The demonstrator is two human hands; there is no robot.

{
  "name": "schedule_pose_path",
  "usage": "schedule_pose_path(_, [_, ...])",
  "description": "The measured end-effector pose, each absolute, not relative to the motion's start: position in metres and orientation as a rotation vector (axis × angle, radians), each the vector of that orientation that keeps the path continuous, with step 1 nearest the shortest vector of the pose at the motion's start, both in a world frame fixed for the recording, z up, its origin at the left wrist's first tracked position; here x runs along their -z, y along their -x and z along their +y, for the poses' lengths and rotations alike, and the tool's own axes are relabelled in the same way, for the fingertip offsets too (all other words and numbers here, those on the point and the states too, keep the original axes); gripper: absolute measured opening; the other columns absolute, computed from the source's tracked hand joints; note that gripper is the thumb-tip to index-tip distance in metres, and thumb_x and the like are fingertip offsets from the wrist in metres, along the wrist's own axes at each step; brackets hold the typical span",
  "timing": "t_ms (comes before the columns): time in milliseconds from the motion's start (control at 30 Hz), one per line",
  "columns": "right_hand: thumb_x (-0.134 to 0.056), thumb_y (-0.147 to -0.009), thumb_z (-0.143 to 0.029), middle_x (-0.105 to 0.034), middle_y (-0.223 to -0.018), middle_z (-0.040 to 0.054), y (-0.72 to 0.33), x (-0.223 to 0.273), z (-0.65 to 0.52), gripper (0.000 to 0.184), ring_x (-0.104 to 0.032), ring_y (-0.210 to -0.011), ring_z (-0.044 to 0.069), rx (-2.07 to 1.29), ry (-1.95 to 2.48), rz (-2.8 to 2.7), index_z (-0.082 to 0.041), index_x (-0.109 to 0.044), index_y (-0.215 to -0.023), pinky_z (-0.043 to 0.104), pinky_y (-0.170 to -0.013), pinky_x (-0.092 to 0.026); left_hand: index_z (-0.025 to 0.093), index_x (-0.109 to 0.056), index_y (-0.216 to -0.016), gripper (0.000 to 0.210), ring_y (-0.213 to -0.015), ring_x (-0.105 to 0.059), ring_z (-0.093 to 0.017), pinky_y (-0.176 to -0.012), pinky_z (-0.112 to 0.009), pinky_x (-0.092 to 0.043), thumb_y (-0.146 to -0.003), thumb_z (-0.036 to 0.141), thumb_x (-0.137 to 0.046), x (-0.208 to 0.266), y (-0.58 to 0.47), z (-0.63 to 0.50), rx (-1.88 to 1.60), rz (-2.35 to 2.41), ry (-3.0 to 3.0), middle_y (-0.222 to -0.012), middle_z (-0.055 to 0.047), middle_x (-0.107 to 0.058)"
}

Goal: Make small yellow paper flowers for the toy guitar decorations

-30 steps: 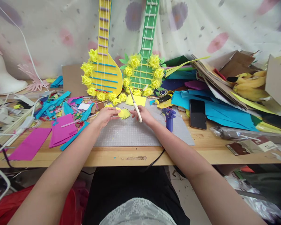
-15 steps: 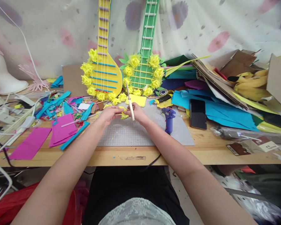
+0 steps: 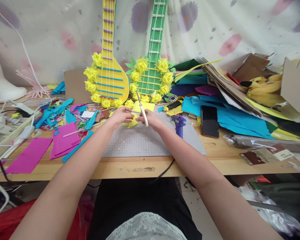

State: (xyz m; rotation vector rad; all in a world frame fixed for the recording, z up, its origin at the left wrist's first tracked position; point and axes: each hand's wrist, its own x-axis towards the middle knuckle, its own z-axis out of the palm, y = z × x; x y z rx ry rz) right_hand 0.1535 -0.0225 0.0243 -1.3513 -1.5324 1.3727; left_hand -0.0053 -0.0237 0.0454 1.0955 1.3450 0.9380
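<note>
My left hand (image 3: 121, 117) is over the cutting mat with its fingertips closed on a piece of yellow crepe paper (image 3: 133, 121). Facing it, my right hand (image 3: 152, 120) grips white-handled scissors (image 3: 143, 114), whose blades point up and away from me. The right fingertips come close to the yellow paper; whether they touch it I cannot tell. Just behind my hands lies a flat yellow sheet (image 3: 147, 106). Beyond that, a yellow paper lute (image 3: 112, 80) and a green one (image 3: 152, 75) lean upright, both edged with yellow paper flowers.
A blue glue gun (image 3: 179, 125) stands on the grey cutting mat (image 3: 150, 146), right of my right hand. A phone (image 3: 210, 121) lies farther right, near blue paper (image 3: 242, 118) and cardboard (image 3: 250, 68). To the left are magenta sheets (image 3: 30, 155), paper scraps (image 3: 53, 113) and cables.
The hands have drawn slightly apart, the right one shifting right with the scissors. More of the yellow crepe paper shows between them. The whole view has shifted a little.
</note>
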Motion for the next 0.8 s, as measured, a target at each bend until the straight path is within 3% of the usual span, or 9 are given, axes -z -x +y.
schedule_pose_path(367, [-0.057, -0.066, -0.049, -0.061, -0.094, 0.0087, -0.155, -0.011, -0.022, 0.042, -0.057, -0.082, 0.024, -0.798, 1.883, -1.793, -0.019, -0.045, -0.094, 0.032, -0.066, -0.041, 0.013, -0.045, -0.062, 0.015, -0.056, -0.057, -0.01, -0.068, -0.03, -0.053, -0.061, 0.003, -0.056, -0.054, 0.048, -0.012, -1.277, 1.338, -0.838, -0.058, 0.0, -0.055])
schedule_pose_path(467, [-0.054, -0.07, -0.05, -0.061, -0.097, 0.0108, -0.147, -0.012, -0.025, 0.043, -0.059, -0.084, 0.025, -0.74, 1.916, -1.862, -0.019, -0.043, -0.098, 0.033, -0.067, -0.043, 0.015, -0.044, -0.064, 0.019, -0.058, -0.059, -0.013, -0.067, -0.033, -0.053, -0.058, 0.005, -0.06, -0.05, 0.057, -0.027, -1.143, 1.379, -0.948, -0.062, -0.001, -0.057])
schedule_pose_path(600, [-0.053, -0.072, -0.047, -0.061, -0.1, 0.0116, -0.139, -0.011, -0.023, 0.041, -0.059, -0.087, 0.025, -0.696, 1.956, -1.898, -0.019, -0.041, -0.1, 0.033, -0.069, -0.044, 0.016, -0.047, -0.069, 0.026, -0.063, -0.061, -0.016, -0.065, -0.035, -0.052, -0.054, 0.009, -0.067, -0.038, 0.062, -0.043, -0.702, 1.468, -1.16, -0.064, 0.0, -0.058])
schedule_pose_path(800, [-0.05, -0.073, -0.045, -0.062, -0.101, 0.0116, -0.137, -0.009, -0.021, 0.039, -0.06, -0.089, 0.027, -0.663, 1.969, -1.901, -0.02, -0.041, -0.101, 0.034, -0.07, -0.044, 0.018, -0.044, -0.065, 0.024, -0.058, -0.054, -0.013, -0.063, -0.03, -0.047, -0.054, 0.011, -0.064, -0.019, 0.07, -0.032, -0.719, 1.671, -1.436, -0.057, 0.005, -0.05])
